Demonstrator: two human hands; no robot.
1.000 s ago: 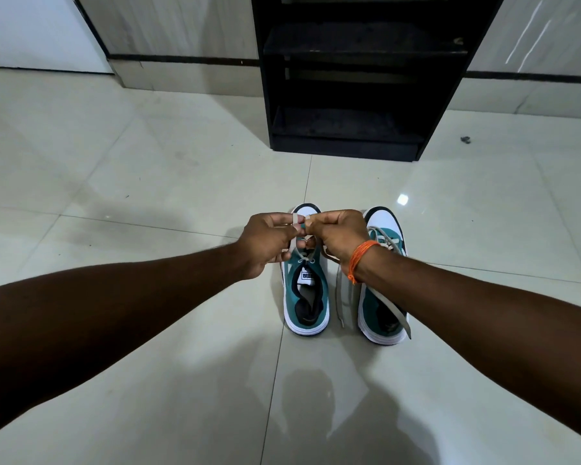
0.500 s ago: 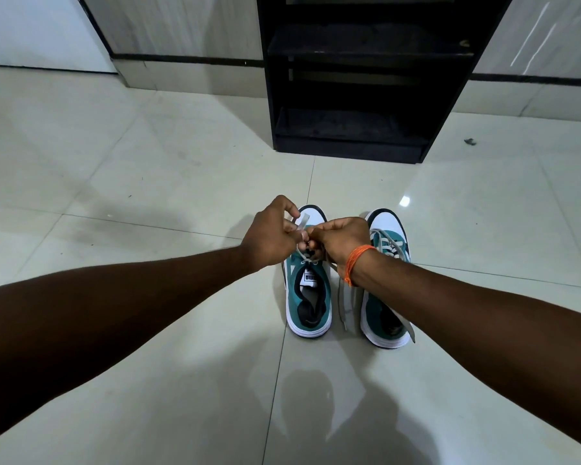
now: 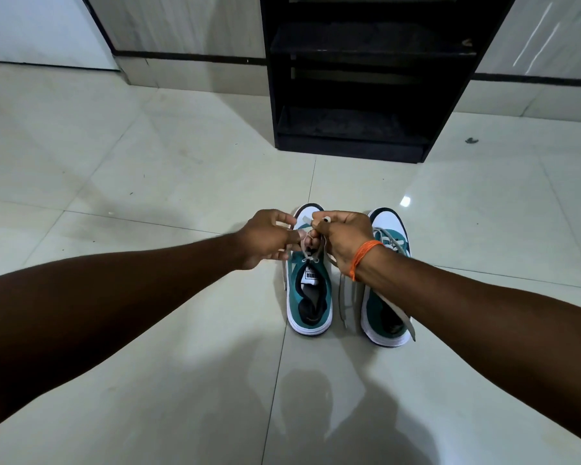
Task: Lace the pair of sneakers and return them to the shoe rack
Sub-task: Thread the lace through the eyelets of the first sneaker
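We hold the soft grey lace (image 3: 311, 251) above the left sneaker (image 3: 310, 293), left hand (image 3: 265, 239) and right hand (image 3: 344, 238) both pinched on it. It looks limp and light, so we should grip near its ends. The right sneaker (image 3: 388, 297) stands just beside, the shoe rack (image 3: 356, 78) far behind.

The light is dim and cool, with a greenish cast over the glossy floor (image 3: 148, 182). A small bright glare spot (image 3: 405, 200) sits on a tile right of the shoes, and pale streaks reflect on the far right wall (image 3: 537, 38). Soft shadows spread across the near floor, with a darker one at the bottom centre. The rack (image 3: 353, 78) is nearly black, its shelves hard to read. Both forearms are underexposed. Wide-angle distortion bends the tile lines and stretches the arms toward the edges. Focus is fairly sharp at centre.
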